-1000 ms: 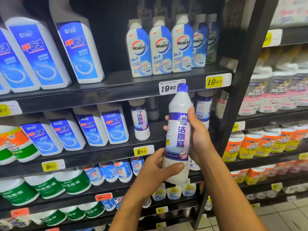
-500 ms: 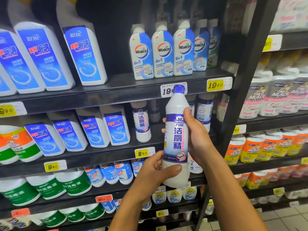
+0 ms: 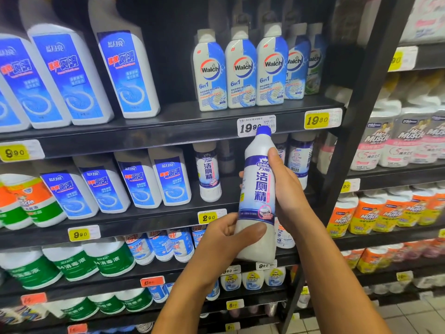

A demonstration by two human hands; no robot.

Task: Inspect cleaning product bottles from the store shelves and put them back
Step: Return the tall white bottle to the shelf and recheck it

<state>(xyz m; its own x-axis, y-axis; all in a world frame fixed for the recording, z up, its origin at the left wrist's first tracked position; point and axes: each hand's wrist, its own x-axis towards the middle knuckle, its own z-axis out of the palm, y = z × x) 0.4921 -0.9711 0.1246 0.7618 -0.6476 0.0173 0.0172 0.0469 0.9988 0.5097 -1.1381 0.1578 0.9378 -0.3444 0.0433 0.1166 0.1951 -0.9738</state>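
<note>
A tall white cleaner bottle (image 3: 257,189) with a blue cap and a purple-blue label stands upright in front of the shelves, label towards me. My left hand (image 3: 226,239) grips its lower part, thumb laid across the front. My right hand (image 3: 286,186) wraps its right side at label height, thumb on the front and fingertips showing past the left edge. A matching bottle (image 3: 209,174) stands on the middle shelf (image 3: 144,213) behind, and others of the kind (image 3: 299,157) are to the right of the held one.
Walch washing-machine cleaner bottles (image 3: 240,68) line the upper shelf. Blue-labelled white bottles (image 3: 130,73) fill the left side. Green-labelled jugs (image 3: 72,263) sit lower left. A black upright post (image 3: 349,145) divides off the right bay with Mr Muscle packs (image 3: 397,145).
The bottle stays in both hands with the same grip. It has tilted slightly, its cap leaning right, and the view has shifted a little.
</note>
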